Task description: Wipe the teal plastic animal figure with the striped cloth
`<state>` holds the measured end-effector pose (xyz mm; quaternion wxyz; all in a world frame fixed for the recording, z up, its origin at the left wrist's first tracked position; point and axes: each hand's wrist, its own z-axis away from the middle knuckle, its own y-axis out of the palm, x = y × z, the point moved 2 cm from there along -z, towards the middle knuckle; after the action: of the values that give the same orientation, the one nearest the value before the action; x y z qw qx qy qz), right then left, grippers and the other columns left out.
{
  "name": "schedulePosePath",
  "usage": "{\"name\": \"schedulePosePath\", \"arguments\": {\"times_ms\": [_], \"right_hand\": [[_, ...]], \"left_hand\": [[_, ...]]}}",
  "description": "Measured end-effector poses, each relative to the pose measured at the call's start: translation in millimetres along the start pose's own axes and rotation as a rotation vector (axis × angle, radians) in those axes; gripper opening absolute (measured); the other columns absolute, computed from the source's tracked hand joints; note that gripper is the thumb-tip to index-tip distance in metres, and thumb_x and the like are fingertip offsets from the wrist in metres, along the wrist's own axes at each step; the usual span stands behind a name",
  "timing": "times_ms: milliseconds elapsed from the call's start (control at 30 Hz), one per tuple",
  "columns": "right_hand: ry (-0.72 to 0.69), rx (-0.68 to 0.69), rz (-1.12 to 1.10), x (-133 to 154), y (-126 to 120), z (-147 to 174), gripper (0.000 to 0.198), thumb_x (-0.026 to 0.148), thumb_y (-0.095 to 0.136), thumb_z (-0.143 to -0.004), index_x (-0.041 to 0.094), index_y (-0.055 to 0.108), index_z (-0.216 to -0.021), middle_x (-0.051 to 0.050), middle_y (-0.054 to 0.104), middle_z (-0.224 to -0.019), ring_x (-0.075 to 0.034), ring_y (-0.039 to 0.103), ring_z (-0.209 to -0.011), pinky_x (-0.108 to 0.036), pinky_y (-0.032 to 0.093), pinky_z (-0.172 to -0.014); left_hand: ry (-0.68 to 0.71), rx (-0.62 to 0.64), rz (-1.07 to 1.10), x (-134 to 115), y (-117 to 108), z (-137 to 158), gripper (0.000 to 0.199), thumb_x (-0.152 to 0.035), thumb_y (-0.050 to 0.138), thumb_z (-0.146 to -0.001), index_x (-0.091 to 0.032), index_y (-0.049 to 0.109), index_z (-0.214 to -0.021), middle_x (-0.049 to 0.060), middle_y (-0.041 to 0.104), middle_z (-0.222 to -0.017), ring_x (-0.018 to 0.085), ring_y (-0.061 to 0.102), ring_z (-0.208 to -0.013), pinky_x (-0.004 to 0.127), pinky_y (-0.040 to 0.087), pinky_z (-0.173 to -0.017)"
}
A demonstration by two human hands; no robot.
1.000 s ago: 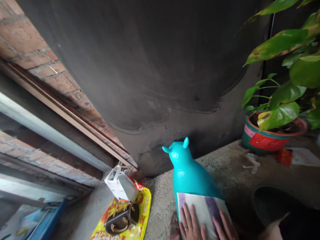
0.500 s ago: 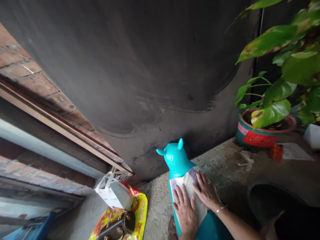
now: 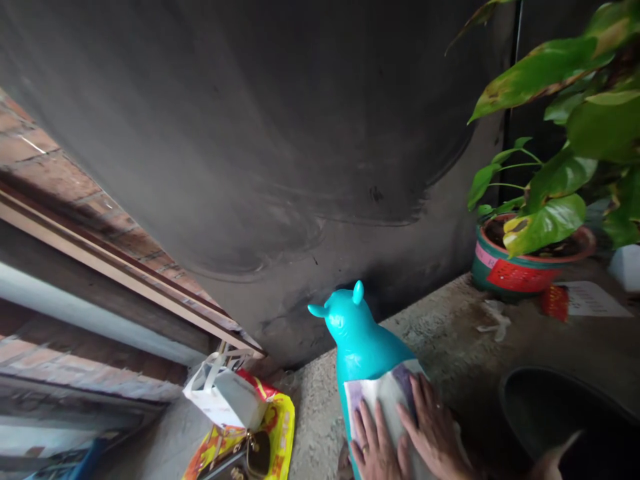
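Fingers of both hands spread flat on striped cloth (image 3: 383, 393), glossy turquoise animal figure (image 3: 360, 337)

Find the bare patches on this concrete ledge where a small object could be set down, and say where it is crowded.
Bare concrete lies between the turquoise animal toy and the potted plant; another strip separates toy and yellow bag. Crowded: paper scraps by the pot, dark basin at right.

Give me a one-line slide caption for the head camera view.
Both hands, left hand and right hand, press a striped cloth flat on a turquoise animal figure.
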<state>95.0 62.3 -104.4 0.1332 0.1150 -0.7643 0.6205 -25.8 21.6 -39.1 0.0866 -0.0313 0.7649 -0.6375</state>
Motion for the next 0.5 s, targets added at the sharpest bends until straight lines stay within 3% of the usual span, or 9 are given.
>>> {"name": "schedulePosePath", "arguments": {"times_ms": [167, 267, 367, 467, 500], "right_hand": [[-0.080, 0.136, 0.027, 33.9, -12.7, -95.5, 0.066, 0.052, 0.023, -0.099, 0.011, 0.028, -0.151, -0.012, 0.015, -0.156, -0.033, 0.018, -0.143, -0.056, 0.037, -0.107], [-0.121, 0.127, 0.018, 46.1, -12.8, -122.4, 0.067, 0.055, 0.025, -0.099, 0.013, 0.026, -0.152, -0.010, 0.015, -0.157, -0.031, 0.018, -0.143, -0.057, 0.033, -0.110], [-0.114, 0.115, 0.020, 44.4, -15.5, -109.3, 0.067, 0.055, 0.022, -0.100, 0.013, 0.028, -0.151, -0.011, 0.016, -0.157, -0.032, 0.018, -0.143, -0.056, 0.035, -0.108], [-0.089, 0.047, 0.030, 27.6, -15.8, -57.4, 0.067, 0.051, 0.016, -0.099, 0.012, 0.020, -0.153, -0.015, 0.021, -0.155, -0.036, 0.024, -0.140, -0.058, 0.044, -0.099], [-0.097, -0.036, 0.028, 20.2, -15.1, -35.3, 0.067, 0.051, 0.016, -0.099, 0.014, 0.013, -0.155, -0.017, 0.023, -0.154, -0.037, 0.028, -0.139, -0.058, 0.047, -0.094]], "left_hand": [[-0.099, 0.146, -0.095, -0.2, 0.3, -60.1, 0.054, -0.037, 0.033, -0.101, -0.019, 0.021, -0.150, 0.012, 0.008, -0.158, 0.030, 0.013, -0.145, 0.050, 0.040, -0.108], [-0.115, 0.190, -0.134, -0.2, 0.3, -81.1, 0.055, -0.037, 0.030, -0.103, -0.016, 0.015, -0.151, 0.013, 0.003, -0.158, 0.029, 0.008, -0.146, 0.047, 0.038, -0.110], [-0.119, 0.185, -0.121, 1.3, 1.3, -75.3, 0.056, -0.039, 0.031, -0.102, -0.017, 0.015, -0.151, 0.011, 0.003, -0.158, 0.029, 0.010, -0.146, 0.047, 0.038, -0.110], [-0.106, 0.143, -0.062, 5.6, 4.5, -46.6, 0.057, -0.041, 0.041, -0.098, -0.020, 0.027, -0.149, 0.010, 0.014, -0.156, 0.029, 0.019, -0.144, 0.047, 0.041, -0.107], [-0.090, 0.125, -0.036, 7.4, 6.0, -34.6, 0.058, -0.043, 0.044, -0.095, -0.020, 0.034, -0.147, 0.010, 0.020, -0.155, 0.029, 0.023, -0.143, 0.047, 0.043, -0.105]]}}
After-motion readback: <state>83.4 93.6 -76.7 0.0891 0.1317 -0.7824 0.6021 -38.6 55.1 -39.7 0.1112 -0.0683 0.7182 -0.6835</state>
